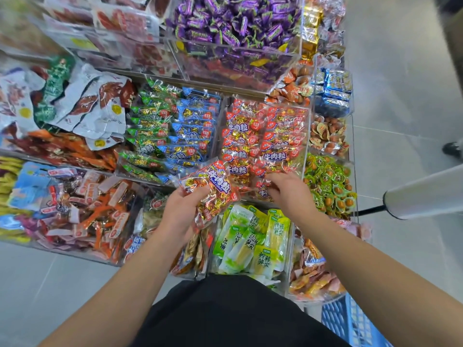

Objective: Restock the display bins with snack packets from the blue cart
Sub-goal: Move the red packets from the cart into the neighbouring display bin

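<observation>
My left hand (pixel 184 206) grips a red snack packet (pixel 213 191) of gold-wrapped cubes, held tilted just in front of the clear display bin (pixel 308 136) that is filled with rows of the same red packets. My right hand (pixel 285 190) reaches into the near end of that bin, its curled fingers pinching another red packet (pixel 263 189) lying there. A corner of the blue cart (pixel 350 321) shows at the bottom right, beside my hip; what it holds is out of view.
Neighbouring bins hold green and blue packets (pixel 170 131), purple candies (pixel 235 23), green egg snacks (pixel 328 181), yellow-green pouches (pixel 253 241) and orange strips (pixel 82 211). A grey cylinder (pixel 423 194) juts in from the right over the tiled floor.
</observation>
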A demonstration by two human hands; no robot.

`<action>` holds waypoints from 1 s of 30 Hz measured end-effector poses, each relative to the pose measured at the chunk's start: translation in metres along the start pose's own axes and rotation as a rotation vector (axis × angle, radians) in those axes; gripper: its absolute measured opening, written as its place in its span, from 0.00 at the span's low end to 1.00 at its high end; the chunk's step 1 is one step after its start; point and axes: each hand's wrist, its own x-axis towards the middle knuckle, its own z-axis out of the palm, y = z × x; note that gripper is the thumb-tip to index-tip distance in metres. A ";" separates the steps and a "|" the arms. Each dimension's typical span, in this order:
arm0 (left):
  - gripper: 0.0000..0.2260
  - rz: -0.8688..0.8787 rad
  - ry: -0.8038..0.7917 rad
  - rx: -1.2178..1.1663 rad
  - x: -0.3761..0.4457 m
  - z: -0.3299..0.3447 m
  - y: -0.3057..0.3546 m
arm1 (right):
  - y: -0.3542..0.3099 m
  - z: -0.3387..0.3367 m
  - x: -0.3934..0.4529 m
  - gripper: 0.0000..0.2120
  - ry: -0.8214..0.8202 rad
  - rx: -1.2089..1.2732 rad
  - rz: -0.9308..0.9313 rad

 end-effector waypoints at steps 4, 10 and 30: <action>0.10 0.007 -0.007 0.009 -0.001 0.004 0.001 | 0.011 -0.003 -0.002 0.14 0.001 -0.065 0.070; 0.09 -0.009 0.002 0.014 -0.001 0.004 -0.002 | -0.002 0.012 -0.002 0.16 -0.029 -0.085 0.071; 0.12 0.034 -0.146 -0.003 0.003 0.009 -0.002 | -0.005 -0.032 -0.025 0.19 0.096 0.270 0.080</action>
